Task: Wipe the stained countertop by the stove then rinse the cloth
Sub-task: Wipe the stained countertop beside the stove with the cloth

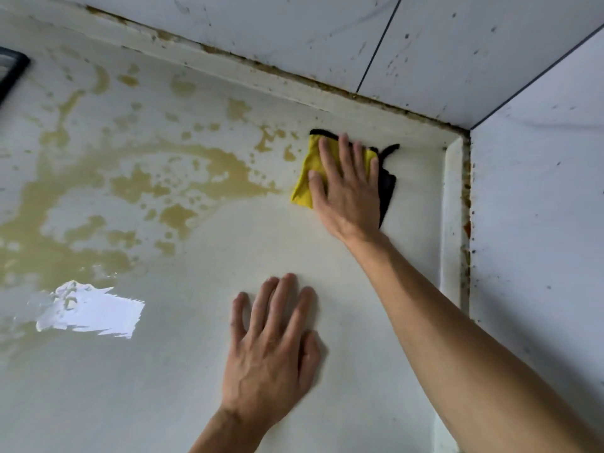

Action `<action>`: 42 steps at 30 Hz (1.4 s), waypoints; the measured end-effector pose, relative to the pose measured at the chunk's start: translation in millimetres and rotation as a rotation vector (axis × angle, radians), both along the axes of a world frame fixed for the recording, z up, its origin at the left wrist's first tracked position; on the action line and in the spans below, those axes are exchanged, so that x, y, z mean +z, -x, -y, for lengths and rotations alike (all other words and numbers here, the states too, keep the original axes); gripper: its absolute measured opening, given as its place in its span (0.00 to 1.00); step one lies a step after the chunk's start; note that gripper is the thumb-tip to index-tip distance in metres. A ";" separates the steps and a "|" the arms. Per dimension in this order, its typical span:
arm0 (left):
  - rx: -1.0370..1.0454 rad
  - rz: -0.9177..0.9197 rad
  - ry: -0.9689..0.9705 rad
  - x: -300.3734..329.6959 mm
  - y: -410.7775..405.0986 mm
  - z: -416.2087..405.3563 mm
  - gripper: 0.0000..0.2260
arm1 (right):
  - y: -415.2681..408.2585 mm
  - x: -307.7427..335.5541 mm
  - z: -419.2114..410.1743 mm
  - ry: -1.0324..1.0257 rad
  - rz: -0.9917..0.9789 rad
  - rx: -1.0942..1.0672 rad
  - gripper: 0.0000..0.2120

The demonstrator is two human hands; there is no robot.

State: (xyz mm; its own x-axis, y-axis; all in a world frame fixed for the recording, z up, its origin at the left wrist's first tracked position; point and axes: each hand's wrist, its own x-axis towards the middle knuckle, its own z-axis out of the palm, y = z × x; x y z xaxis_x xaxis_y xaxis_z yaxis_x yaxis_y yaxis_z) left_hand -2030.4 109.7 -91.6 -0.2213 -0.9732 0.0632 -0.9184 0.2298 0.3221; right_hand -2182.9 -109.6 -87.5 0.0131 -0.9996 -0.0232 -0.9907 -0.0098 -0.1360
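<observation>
A folded yellow cloth with a black edge lies on the white countertop near the far right corner. My right hand presses flat on top of it, fingers spread, covering most of it. Brownish-yellow stains spread over the left and middle of the countertop, reaching up to the cloth's left edge. My left hand rests flat on the bare countertop nearer to me, fingers apart, holding nothing.
White wall tiles speckled with dark spots rise behind and to the right, with a grimy seam along the raised back lip. A black stove corner shows at the far left. A bright glare patch sits at lower left.
</observation>
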 end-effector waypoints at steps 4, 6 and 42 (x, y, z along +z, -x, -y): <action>0.003 0.004 0.005 -3.2 0.4 -0.9 0.26 | 28.6 0.2 -23.3 -0.010 -0.007 0.086 0.30; 0.006 -0.005 0.010 -6.1 0.5 -1.8 0.27 | 49.0 1.3 -16.8 -0.030 -0.037 -0.065 0.30; -0.008 -0.073 -0.051 -7.3 -0.3 -3.0 0.25 | -31.0 4.4 -1.1 -0.060 -0.040 0.345 0.30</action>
State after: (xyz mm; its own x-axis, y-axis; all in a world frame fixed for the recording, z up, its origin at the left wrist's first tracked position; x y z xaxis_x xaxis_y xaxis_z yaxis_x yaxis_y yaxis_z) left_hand -2030.1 112.7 -98.9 -0.2261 -0.9736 0.0303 -0.8901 0.2192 0.3997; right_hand -2151.9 -108.5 -83.1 0.3481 -0.9332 -0.0889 -0.9348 -0.3385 -0.1074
